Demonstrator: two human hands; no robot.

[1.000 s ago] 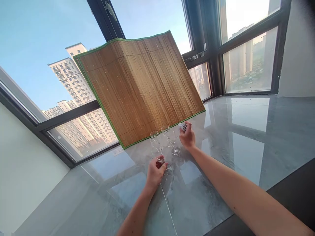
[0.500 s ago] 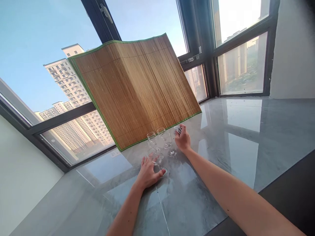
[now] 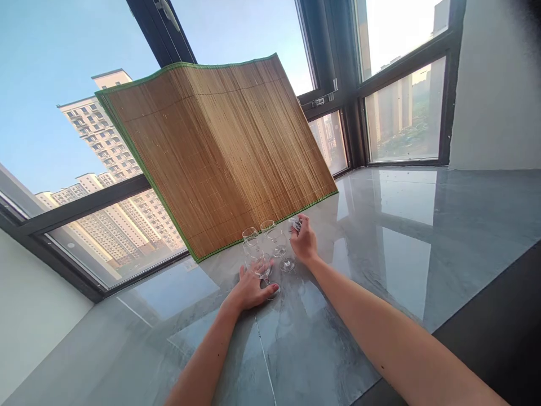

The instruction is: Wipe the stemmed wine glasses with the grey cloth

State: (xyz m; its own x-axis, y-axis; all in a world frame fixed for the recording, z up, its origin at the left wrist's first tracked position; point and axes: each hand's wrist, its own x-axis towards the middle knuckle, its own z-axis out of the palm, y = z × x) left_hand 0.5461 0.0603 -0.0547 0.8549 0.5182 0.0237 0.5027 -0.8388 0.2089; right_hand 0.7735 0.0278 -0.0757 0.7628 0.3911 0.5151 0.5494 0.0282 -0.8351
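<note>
Three clear stemmed glasses stand close together on a glossy grey stone sill (image 3: 380, 270). My left hand (image 3: 249, 290) lies flat and open on the sill, its fingers spread around the foot of the nearest glass (image 3: 261, 268). Behind it stand a second glass (image 3: 250, 237) and a third glass (image 3: 276, 242). My right hand (image 3: 303, 243) is closed on a small crumpled white and grey cloth (image 3: 295, 224), just right of the third glass.
A bamboo mat (image 3: 215, 152) with green edging leans against the window behind the glasses. Dark window frames (image 3: 84, 206) run along the sill's far side, with tall buildings outside. A white wall (image 3: 494, 84) stands at the right.
My left hand let go of the nearest glass's stem and spread flat on the sill by its foot. The right hand stayed closed on the cloth. The view shifted right.
</note>
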